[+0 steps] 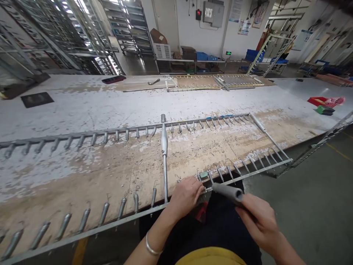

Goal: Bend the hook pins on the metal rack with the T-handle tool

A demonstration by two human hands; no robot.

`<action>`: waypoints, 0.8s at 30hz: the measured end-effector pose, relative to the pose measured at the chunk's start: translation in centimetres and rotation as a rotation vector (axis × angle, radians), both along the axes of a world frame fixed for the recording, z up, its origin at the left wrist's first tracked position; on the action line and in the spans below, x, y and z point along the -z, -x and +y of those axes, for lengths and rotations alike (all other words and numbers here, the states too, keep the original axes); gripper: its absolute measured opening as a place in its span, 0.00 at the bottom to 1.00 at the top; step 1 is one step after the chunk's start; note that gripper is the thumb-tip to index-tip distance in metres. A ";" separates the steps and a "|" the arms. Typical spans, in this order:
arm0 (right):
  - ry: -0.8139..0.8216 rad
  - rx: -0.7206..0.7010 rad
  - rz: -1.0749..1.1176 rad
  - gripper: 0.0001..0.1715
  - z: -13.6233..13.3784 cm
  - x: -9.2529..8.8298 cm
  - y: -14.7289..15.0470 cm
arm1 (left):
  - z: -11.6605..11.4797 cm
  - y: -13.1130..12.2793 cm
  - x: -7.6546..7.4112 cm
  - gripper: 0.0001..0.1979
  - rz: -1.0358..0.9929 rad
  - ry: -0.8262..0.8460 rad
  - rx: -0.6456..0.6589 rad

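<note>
Here, grey tubing [226, 191] juts from the clasping right grip [259, 213], left grip's [186, 193] hold unclear.

Lower right of centre, the tube [224, 190] looks like matt grey metal. The frame [257, 171] is dull, silvery metal, its springs [104, 213] shinier. The tabletop [132, 162] shows rough wood beneath flaking white coating. At bottom, a smooth, glossy metal bangle [149, 246].
</note>
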State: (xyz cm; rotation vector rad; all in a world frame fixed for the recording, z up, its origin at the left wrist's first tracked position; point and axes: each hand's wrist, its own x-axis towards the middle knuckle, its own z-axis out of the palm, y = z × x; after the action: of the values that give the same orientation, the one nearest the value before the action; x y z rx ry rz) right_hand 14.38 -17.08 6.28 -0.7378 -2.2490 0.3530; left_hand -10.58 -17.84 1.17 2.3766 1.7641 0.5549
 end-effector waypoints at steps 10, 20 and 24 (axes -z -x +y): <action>0.001 -0.037 0.002 0.23 0.2 0.3 0.3 | 0.0 0.0 -0.1 0.15 0.006 0.002 -0.017; 0.025 -0.029 0.001 0.21 0.2 1.0 -0.1 | -0.1 0.0 -0.1 0.15 0.004 0.020 -0.034; 0.005 0.042 0.057 0.20 0.1 2.0 0.3 | -0.1 -0.1 -0.2 0.16 -0.010 0.022 -0.034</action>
State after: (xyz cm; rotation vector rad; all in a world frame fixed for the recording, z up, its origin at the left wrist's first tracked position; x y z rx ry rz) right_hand 14.08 -16.95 4.31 -0.7671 -2.1772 0.3554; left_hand -10.50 -17.91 1.40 2.3292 1.7997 0.5474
